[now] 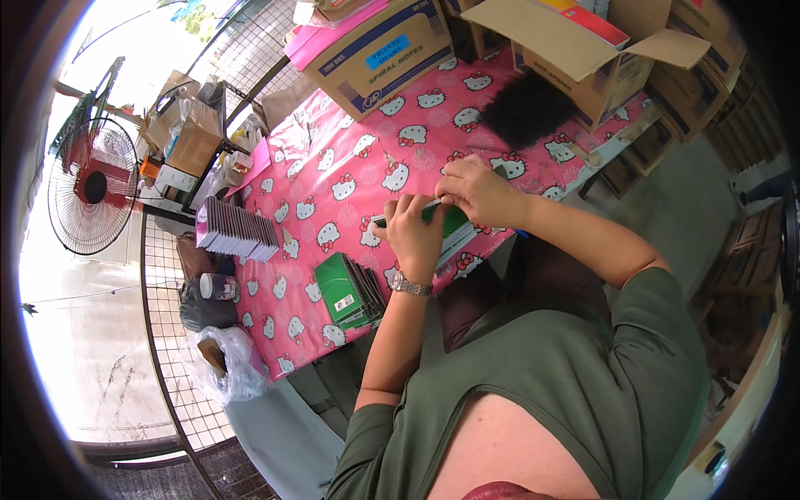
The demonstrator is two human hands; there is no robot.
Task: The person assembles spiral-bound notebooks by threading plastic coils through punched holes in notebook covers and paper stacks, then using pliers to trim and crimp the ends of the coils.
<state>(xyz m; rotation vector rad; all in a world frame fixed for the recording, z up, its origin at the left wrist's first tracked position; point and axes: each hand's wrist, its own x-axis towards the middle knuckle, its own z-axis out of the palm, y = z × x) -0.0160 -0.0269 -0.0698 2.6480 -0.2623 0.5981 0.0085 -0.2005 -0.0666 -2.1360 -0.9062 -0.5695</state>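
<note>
A green-covered notebook (453, 223) is between my hands at the near edge of the table. My left hand (412, 232), with a metal watch on its wrist, is closed on the notebook's left part. At the notebook's far edge, the fingers of my right hand (481, 192) are pinched together; what is between their tips is hidden. To the left lies a stack of green spiral notebooks (342, 287), fanned a little, dark coils along one side. Beyond my right hand is a heap of thin black coils (527, 110).
A pink patterned cloth (343, 187) covers the table. Purple-edged notebooks (237, 229) stand in a row at the left. Cardboard boxes (383, 58) sit along the back, with an open one (583, 75) at the right. A fan (94, 185) and a plastic bag (229, 364) are on the left.
</note>
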